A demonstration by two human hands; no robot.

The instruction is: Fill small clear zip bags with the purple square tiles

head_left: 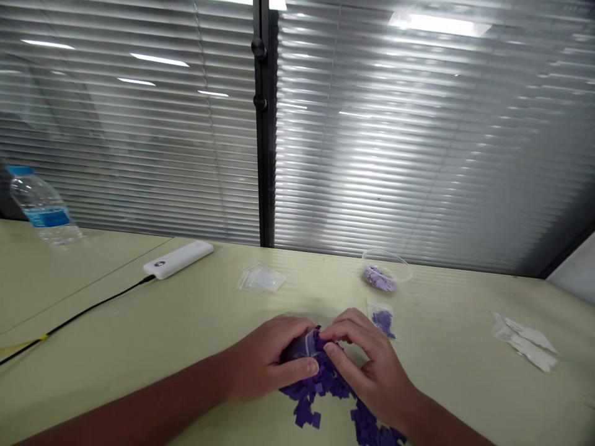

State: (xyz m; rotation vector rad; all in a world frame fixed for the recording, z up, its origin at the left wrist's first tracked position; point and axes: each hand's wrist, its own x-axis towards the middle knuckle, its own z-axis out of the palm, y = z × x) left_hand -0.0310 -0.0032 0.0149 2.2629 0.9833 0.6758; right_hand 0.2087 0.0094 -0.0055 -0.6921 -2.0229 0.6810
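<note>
My left hand [269, 359] is closed around a small clear plastic bag [304, 345], holding it over a pile of purple paper squares [325, 390] on the pale green table [139, 347]. My right hand [367, 359] pinches at the bag's mouth, with purple squares at its fingertips. More purple squares lie scattered under my right wrist. A filled small bag of purple squares [383, 320] lies just beyond my right hand.
A clear round dish with lilac pieces [385, 272] stands further back. Empty clear bags [261, 278] lie at centre back. A white power bank [179, 259] with a black cable, a water bottle [44, 207] at far left, and white wrappers [525, 341] at right.
</note>
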